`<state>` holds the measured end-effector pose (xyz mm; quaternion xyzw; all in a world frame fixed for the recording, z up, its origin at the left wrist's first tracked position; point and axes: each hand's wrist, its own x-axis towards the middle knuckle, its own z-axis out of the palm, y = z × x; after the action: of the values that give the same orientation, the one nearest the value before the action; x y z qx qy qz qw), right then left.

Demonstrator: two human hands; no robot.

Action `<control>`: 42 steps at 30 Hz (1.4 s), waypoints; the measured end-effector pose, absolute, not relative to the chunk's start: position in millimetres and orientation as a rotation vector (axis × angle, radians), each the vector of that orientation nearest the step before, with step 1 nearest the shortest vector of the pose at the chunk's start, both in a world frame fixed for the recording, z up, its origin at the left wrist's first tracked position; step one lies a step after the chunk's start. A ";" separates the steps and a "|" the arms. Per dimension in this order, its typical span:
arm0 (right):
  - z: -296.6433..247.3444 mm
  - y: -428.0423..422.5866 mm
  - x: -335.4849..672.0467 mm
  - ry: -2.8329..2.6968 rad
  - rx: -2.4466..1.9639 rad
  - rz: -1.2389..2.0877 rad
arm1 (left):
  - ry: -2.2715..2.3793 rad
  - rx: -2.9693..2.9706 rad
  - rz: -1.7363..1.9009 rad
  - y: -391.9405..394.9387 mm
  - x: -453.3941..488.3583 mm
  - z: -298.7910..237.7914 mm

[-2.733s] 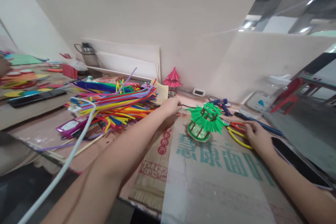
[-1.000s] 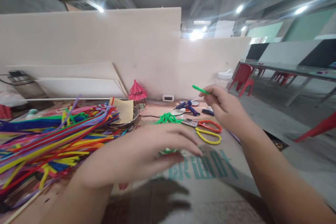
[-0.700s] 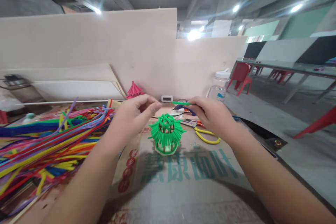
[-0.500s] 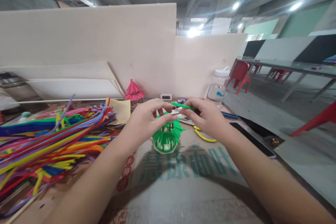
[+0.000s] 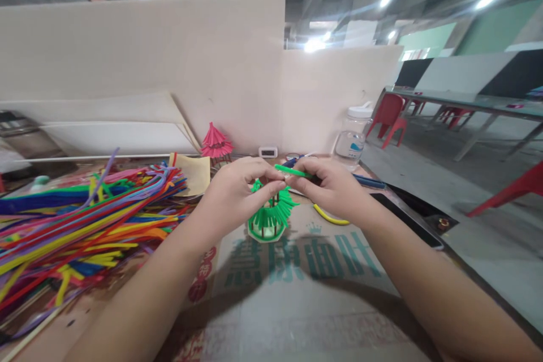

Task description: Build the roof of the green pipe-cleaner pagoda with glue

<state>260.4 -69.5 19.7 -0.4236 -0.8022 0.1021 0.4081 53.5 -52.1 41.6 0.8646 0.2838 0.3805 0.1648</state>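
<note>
My right hand [image 5: 333,188] pinches a short green pipe cleaner piece [image 5: 292,171] that points left. My left hand [image 5: 237,192] is closed beside it, its thumb and fingertips meeting the piece's left end. Both hands hover just above a small green pipe cleaner pavilion [image 5: 268,219] standing upright on a flattened cardboard sheet [image 5: 305,288]. The hands hide the pavilion's top.
A big heap of coloured pipe cleaners [image 5: 80,226] lies at the left. A pink pavilion [image 5: 216,144] stands by the back wall board. Yellow-handled scissors [image 5: 328,218], a plastic jar [image 5: 352,138] and a dark phone [image 5: 403,212] are at the right.
My right hand picked up the green piece and carried it in over the pavilion. My left hand rose from the table to meet it. The pavilion now stands upright below them.
</note>
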 end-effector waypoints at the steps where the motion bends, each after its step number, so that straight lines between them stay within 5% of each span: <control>1: 20.0 -69.8 260.5 -2.019 -1.070 0.266 | 0.809 2.460 1.081 -52.6 53.9 41.6; 12: 26.2 -72.2 267.4 -2.029 -1.039 0.329 | 0.812 2.326 0.958 -51.9 53.4 39.8; 20: 33.9 -71.1 279.8 -1.861 -1.097 0.166 | 0.193 2.430 0.279 -99.5 45.5 64.2; 31: 29.1 -70.0 276.6 -1.880 -1.080 0.077 | 0.953 2.223 1.055 -47.3 24.9 57.9; 42: 19.0 -67.3 271.1 -2.049 -1.142 -0.084 | 1.093 2.590 1.036 -50.4 34.6 43.5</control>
<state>271.1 -67.3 19.0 -0.4486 -0.8051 -0.0328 0.3866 34.6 -50.4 43.5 0.8622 0.3640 0.3448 0.0727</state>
